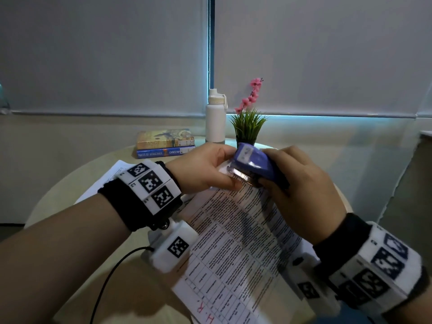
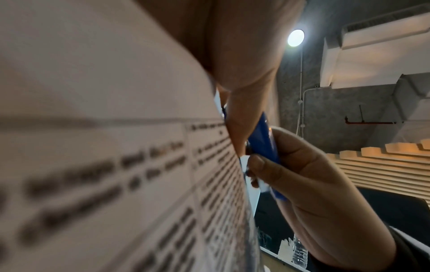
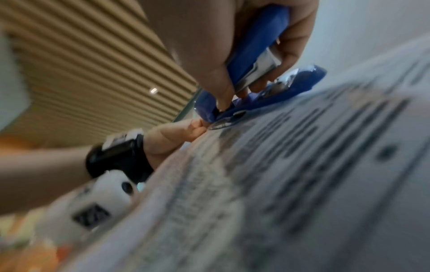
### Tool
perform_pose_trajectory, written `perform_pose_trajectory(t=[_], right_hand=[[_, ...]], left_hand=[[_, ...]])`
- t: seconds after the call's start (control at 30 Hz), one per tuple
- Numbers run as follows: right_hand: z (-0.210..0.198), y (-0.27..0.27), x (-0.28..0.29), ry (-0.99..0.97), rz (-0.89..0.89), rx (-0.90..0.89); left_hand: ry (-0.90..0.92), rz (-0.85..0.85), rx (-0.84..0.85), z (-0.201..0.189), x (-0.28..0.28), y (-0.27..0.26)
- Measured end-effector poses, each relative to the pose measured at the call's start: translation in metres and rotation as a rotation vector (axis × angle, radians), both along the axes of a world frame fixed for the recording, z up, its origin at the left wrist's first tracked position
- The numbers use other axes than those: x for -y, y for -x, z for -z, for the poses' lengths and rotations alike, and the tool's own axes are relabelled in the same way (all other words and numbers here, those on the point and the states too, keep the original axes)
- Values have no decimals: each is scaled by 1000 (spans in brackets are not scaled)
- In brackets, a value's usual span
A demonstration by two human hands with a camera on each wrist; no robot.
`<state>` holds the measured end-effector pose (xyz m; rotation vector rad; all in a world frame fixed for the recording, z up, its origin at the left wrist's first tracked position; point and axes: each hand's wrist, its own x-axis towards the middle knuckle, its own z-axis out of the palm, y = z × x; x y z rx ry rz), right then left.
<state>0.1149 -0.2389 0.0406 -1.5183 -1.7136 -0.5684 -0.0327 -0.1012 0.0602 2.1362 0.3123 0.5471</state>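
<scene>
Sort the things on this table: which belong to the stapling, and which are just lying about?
In the job:
blue stapler, gripped by the right hand
printed sheets, corner pinched by the left hand

Lying about:
two stacked books
white bottle
potted plant
loose sheet

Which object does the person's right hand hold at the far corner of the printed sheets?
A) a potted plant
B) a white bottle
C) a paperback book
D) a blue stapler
D: the right hand grips the blue stapler at the corner of the printed sheets, which the left hand pinches there.
</scene>
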Motion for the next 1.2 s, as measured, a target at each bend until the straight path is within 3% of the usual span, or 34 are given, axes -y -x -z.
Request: perform_pose_trajectory(t=[0.1,0.2,0.33,0.47,0.67,0.8,0.93,1.03,1.2], right_hand=[[4,0,0,-8,19,95],[7,-4,-1,50,-35,-156],[12,1,-1,27,10,-19],[11,-3,-5,64,-68,-339],[18,-21,26,97,-135,-603],[40,-51,73,59,-52,-720],[91,-94,118,-50,225,-799],[150,-124,146,-1,439,-867],[265,-149,175,479,655,-1022]], left_hand=[[-50,2,-1,3,2,2],[-11,14,-9,5,2,2],[-11,0,-16,11,3,0],[69,3,-60,17,-3,3],[-239,-193,-443,32,-33,13],[-297,-305,-696,40,-52,21],[-224,-385,-800,66,-73,32],[-162,-408,-862,86,-87,36],[-86,-438,-828,103,-109,41]])
